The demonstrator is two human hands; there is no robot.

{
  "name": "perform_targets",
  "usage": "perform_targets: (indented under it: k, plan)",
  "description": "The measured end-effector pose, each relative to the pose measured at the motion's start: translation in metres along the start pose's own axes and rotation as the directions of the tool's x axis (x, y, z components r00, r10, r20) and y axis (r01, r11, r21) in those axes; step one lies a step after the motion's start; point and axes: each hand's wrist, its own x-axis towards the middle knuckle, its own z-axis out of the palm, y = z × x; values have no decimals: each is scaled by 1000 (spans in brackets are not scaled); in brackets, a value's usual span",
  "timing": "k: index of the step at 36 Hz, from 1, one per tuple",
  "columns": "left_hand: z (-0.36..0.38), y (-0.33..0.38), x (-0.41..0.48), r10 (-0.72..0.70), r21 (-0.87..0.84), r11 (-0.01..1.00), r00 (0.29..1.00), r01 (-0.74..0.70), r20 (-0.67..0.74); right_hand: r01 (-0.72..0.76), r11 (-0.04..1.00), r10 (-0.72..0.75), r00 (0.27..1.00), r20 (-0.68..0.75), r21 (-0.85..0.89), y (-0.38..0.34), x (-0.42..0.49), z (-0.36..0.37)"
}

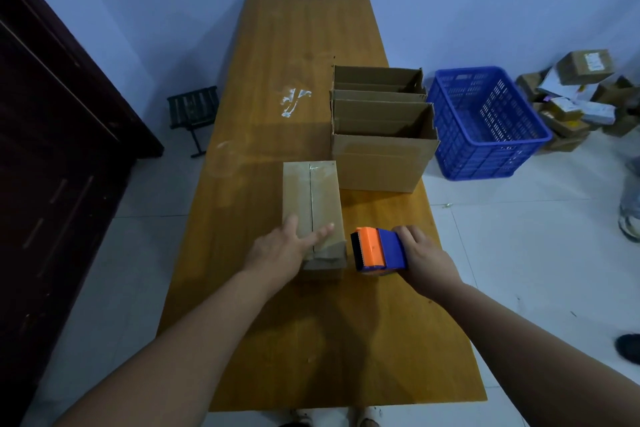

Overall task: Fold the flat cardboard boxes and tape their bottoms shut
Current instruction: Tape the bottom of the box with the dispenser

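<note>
A small cardboard box (313, 198) stands upside down on the wooden table (298, 340), its bottom flaps closed with a tape strip running along the centre seam. My left hand (282, 246) lies flat on the near end of that box, fingers spread. Just to the right, my right hand (420, 256) grips an orange and blue tape dispenser (377, 250), which rests on the table beside the box's near corner. Two folded boxes (381, 135) stand open side up further back on the right.
A blue plastic crate (485, 121) sits on the floor right of the table, with a pile of parcels (575, 104) behind it. A dark wooden door (52, 149) fills the left. A small black stool (194, 111) stands left of the table. White residue marks the tabletop.
</note>
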Motion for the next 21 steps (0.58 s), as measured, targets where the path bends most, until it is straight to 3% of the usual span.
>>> perform_targets:
  k: [2,5,8,13,18,21]
  plan:
    - [-4,-2,3,60,-1,998,998,-60,10,1,1000,-1,1000,31,-16,2,-1,0]
    - [-9,-6,8,31,-206,978,999,-33,-12,5,1000,-5,997,77,-11,0,-4,0]
    - [-12,0,22,88,-200,974,993,-101,-76,-13,999,8,991,131,38,-13,-4,-1]
    - [-6,9,38,0,-337,940,984,-62,-180,-105,985,76,977,201,139,-29,-7,-3]
    - [-2,11,40,9,-278,959,986,-56,-166,-136,962,92,978,188,237,-37,-3,-2]
    - [0,12,40,12,-242,969,985,-54,-171,-149,972,124,982,144,183,-38,-1,2]
